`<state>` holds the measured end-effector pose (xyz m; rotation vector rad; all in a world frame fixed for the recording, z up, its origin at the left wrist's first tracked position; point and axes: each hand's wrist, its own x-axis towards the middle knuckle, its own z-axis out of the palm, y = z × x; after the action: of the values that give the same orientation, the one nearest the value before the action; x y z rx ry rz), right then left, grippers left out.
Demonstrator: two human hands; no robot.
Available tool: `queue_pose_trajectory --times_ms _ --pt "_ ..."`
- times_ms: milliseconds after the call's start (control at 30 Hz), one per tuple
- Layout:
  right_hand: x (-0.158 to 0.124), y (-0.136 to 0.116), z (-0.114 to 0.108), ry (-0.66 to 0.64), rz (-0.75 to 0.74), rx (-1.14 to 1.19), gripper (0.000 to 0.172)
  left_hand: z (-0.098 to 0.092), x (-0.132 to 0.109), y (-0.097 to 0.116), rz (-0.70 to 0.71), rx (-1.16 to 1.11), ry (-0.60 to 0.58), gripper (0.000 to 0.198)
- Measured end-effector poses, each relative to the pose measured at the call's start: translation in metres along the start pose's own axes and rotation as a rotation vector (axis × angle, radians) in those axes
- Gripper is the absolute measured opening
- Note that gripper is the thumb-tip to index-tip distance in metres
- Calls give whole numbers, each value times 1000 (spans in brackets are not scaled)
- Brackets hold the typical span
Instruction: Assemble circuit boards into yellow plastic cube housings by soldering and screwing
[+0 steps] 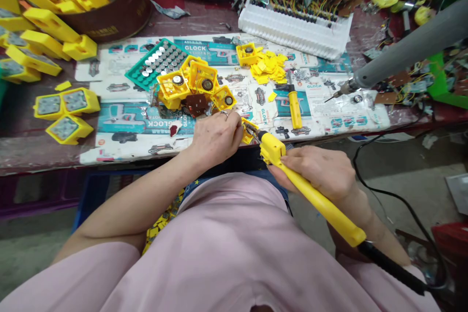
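Observation:
My right hand [323, 170] is wrapped round a yellow soldering iron [321, 200], whose black cord trails off to the lower right. Its metal tip points left, at a small yellow plastic housing [249, 131] by the table's front edge. My left hand [217, 137] is closed, its fingers pinching that housing and hiding part of it. Just beyond the left hand lie several open yellow housings [175, 84] with round speakers inside, and a brown circuit board [197, 103]. A yellow-handled screwdriver [294, 107] rests to the right of them.
A green tray of round metal parts [157, 63] lies behind the housings. Yellow flat pieces [268, 67] are heaped near a white rack [292, 29] of wired boards. A brown tub [109, 24] holds yellow cases. At right, a grey electric screwdriver [402, 51] hangs over the table.

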<state>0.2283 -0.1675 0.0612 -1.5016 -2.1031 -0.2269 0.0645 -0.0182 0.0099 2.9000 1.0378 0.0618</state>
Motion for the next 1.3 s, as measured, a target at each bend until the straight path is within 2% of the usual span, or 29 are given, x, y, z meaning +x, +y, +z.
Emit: queue_pose_trajectory --times_ms 67,233,367,533,667,767,833,900,1000,1067,1100,1167,1233,1300 --pt "1 0 -2 -33 18 13 12 4 -2 -1 8 -15 37 32" --pt "-1 1 3 61 -1 -20 13 14 -6 -4 14 -1 106 31" --pt "-4 3 5 105 -25 15 14 10 -8 -5 1 -30 81 33" --pt "-9 5 4 176 -4 -57 19 5 -9 -8 5 -55 28 33" --pt "-11 5 5 164 -1 2 17 5 -10 -9 23 -62 91 35" --pt "-17 4 7 287 135 -4 20 6 -11 -6 103 -129 155 47" --pt "-23 5 11 441 283 -19 31 9 -12 -1 149 -170 159 57" --pt "-27 8 16 579 380 -7 48 13 -13 4 175 -186 151 56" --pt "-32 14 26 660 375 12 64 11 -18 4 258 -216 184 48" --pt "-35 18 30 653 386 -11 61 1 -22 -8 283 -249 277 48" --pt "-37 20 31 650 404 -20 57 -7 -23 -19 241 -259 346 50" --pt "-42 23 32 633 448 -26 48 -24 -23 -47 28 -254 486 53" --pt "-45 25 33 617 447 -33 45 -36 -19 -80 -222 -250 498 57" --pt "-46 27 34 611 436 -48 44 -37 -13 -110 -367 -323 426 61"
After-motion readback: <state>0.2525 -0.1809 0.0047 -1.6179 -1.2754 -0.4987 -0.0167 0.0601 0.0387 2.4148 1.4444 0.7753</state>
